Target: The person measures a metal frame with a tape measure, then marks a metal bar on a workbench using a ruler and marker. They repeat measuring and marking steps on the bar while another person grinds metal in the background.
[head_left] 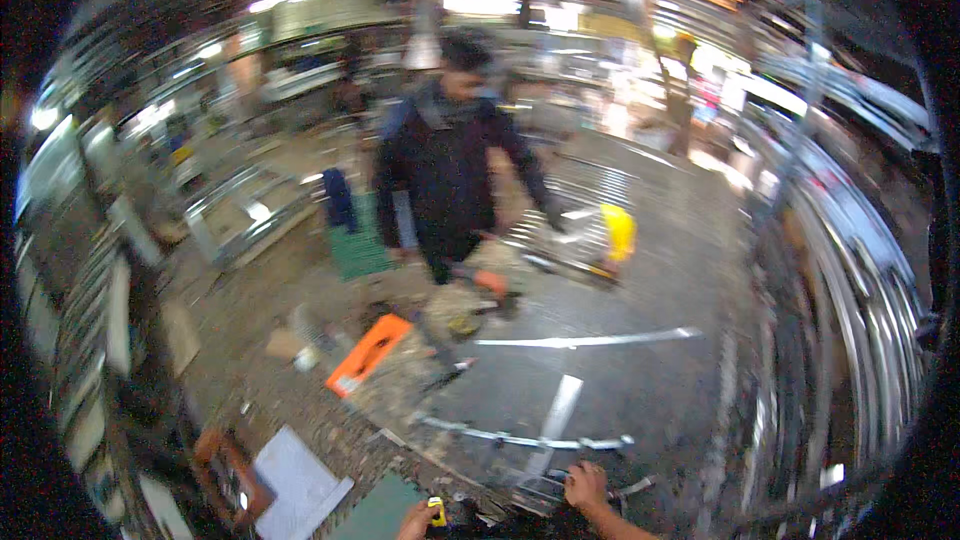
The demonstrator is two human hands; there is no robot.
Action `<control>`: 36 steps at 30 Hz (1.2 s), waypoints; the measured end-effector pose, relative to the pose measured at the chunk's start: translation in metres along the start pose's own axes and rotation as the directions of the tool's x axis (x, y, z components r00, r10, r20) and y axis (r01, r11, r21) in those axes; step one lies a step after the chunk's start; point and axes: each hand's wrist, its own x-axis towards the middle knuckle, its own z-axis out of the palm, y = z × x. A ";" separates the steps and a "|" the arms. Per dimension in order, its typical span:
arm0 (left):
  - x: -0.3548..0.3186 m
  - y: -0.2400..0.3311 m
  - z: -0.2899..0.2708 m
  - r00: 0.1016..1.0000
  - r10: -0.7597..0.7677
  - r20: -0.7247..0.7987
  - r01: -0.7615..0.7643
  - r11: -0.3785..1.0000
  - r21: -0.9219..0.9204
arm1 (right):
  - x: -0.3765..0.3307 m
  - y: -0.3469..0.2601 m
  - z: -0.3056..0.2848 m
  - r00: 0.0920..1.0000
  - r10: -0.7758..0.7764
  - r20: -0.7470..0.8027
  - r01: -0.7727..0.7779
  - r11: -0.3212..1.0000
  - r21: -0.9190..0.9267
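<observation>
Left hand (413, 522): holding a yellow tape measure (437, 513), fingers wrapping it. Right hand (586, 487): fingers curling over the near side of the table (660, 400); whether gripping anything, cannot tell. Metal strips: slanting strip (562, 405) crossing near strip (525, 437), far strip (575, 343) lying apart; seemingly loose, nothing showing as finished, remainder unclear. Outward: orange sheet (370, 355) lying left; clutter (460, 312) crowding beyond; co-worker (440, 160) standing behind, perhaps limiting reach there.

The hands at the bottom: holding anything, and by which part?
The left hand holds what looks like a yellow tape measure by its left side. Right hand: too blurred to tell.
</observation>
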 end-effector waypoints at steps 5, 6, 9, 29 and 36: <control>-0.035 -0.011 0.016 0.988 0.149 -0.037 -0.153 0.929 -0.337 | 0.024 -0.097 -0.031 0.877 -0.047 0.478 -0.030 0.988 0.151; -0.038 -0.001 0.020 0.979 0.196 -0.049 -0.201 0.928 -0.315 | 0.024 -0.127 -0.038 0.875 -0.168 0.455 0.016 0.948 0.317; -0.052 0.040 0.032 0.966 0.179 -0.185 -0.226 0.932 -0.284 | 0.038 -0.225 -0.029 0.776 -0.616 0.138 0.362 0.614 0.701; -0.164 0.199 -0.243 0.812 0.304 -0.499 -0.444 0.876 -0.189 | 0.162 -0.602 0.128 -0.002 -0.756 0.655 0.182 0.644 0.743; -0.276 0.248 -0.365 0.230 0.275 -0.933 -0.918 0.380 -0.114 | 0.236 -0.641 0.174 -0.338 -0.594 0.730 -0.022 0.780 0.625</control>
